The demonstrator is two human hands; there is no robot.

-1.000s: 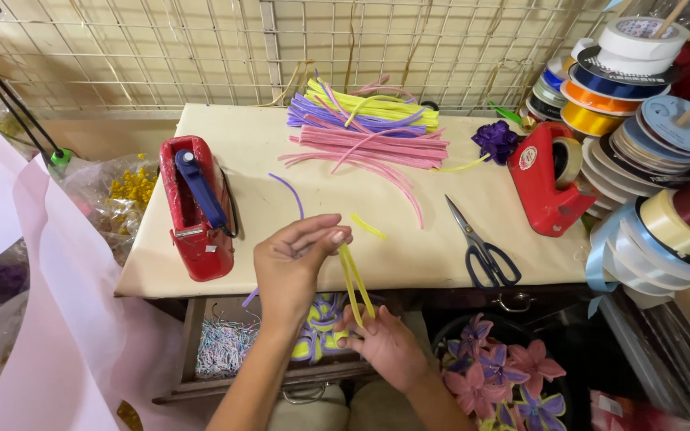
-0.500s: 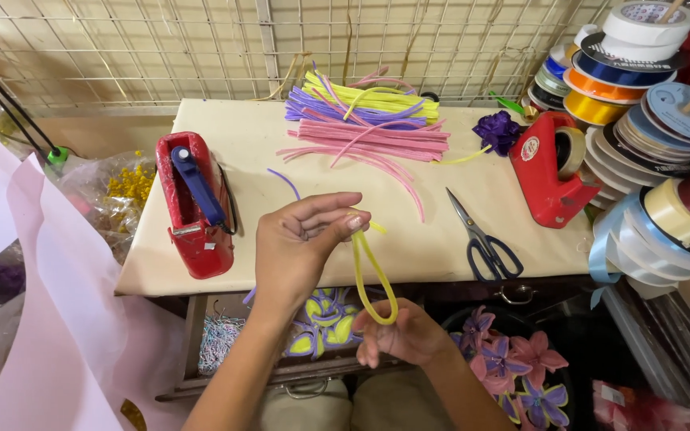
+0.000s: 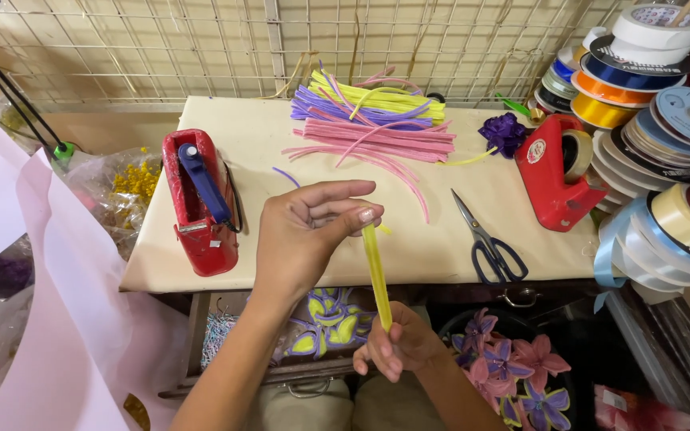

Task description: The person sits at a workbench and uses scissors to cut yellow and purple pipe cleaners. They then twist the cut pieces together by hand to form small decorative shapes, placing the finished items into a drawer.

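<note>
Bare tabletop lies open in the near middle. A red stapler blocks the left, scissors and tape dispenser the right, pipe cleaners the far side.

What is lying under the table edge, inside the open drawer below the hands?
The drawer shows yellow-and-purple flower pieces and pale shredded strips. The left hand and forearm cover its middle; the back is hidden beneath the table.

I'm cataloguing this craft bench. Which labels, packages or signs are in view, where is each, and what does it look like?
Round label: on the side of the red tape dispenser at right; white with red marks.
Roll-core label: top right, on the white tape roll; round, white.
Clear plastic bag: left of the table; holds yellow bits.
No signs or screens.
</note>
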